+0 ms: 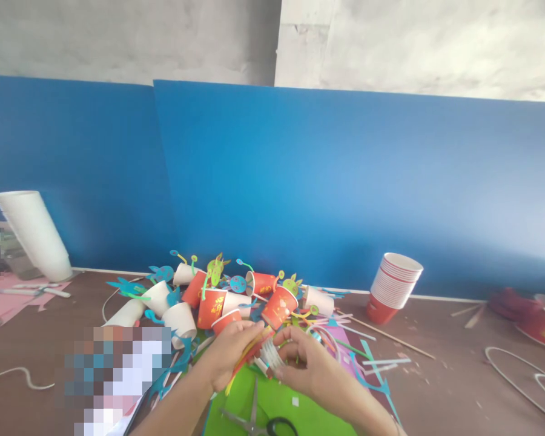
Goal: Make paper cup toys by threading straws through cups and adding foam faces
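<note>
My left hand (231,350) is closed around several thin yellow and red-orange strips (240,370), whose exact kind I cannot make out. Facing it, my right hand (309,365) grips what looks like a small roll of clear tape (270,352) between thumb and fingers, close to the strips. Both hands are above a bright green sheet (320,413). Scissors (253,418) with black handles lie open on that sheet, near a small white scrap (295,401). Just beyond my hands a red paper cup (279,306) with yellow print leans in a heap of decorated cups.
Red and white cups with blue and green paper cutouts (215,270) crowd the table's back. Cup stacks stand right (397,281) and far left (35,233). A thin stick (393,336), paper offcuts and a white cord (511,375) lie rightward. A blue panel (327,181) rises behind.
</note>
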A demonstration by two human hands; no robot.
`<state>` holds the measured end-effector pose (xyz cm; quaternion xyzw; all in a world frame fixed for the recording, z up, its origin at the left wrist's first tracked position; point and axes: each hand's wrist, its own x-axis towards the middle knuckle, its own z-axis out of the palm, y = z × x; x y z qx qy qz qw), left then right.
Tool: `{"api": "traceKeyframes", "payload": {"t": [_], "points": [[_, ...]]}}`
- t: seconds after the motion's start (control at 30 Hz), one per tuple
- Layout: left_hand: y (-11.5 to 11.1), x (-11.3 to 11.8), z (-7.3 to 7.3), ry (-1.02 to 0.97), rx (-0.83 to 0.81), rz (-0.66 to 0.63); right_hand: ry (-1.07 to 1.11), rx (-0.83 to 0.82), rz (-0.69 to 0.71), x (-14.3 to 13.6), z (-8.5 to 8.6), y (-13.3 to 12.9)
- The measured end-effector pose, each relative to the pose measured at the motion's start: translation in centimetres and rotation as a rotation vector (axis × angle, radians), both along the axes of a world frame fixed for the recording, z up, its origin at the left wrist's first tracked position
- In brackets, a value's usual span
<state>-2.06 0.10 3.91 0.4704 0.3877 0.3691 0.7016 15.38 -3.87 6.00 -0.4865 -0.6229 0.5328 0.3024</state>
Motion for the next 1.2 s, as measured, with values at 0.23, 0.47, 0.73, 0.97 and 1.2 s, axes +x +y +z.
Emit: {"api": "traceKeyframes", "payload": {"t": [0.23, 0.47, 0.73, 0.97, 1.2], "points": [[-0.4, -0.4, 0.8, -0.127, -0.070, -0.066, 0.031, -0.003, -0.073, -0.1, 0.8, 0.2], [-0.1, -0.1, -0.1, 0.323, 0.279, 0.045, 0.046, -0.011, -0.129, 0.0, 1.1, 0.2], [0.2, 0.4, -1.2, 0.331, 0.312, 0.146, 0.126, -0.009, -0.119, -0.2, 0.7, 0.4], [-0.2, 0.4, -0.5, 0.135, 0.148, 0.142, 0.108, -0.001, -0.112, -0.1, 0.4, 0.4], [-0.2, 0.1, -0.3, 0.008, 0.046, 0.135, 0.092, -0.011, -0.107, 0.0, 0.9, 0.5]]}}
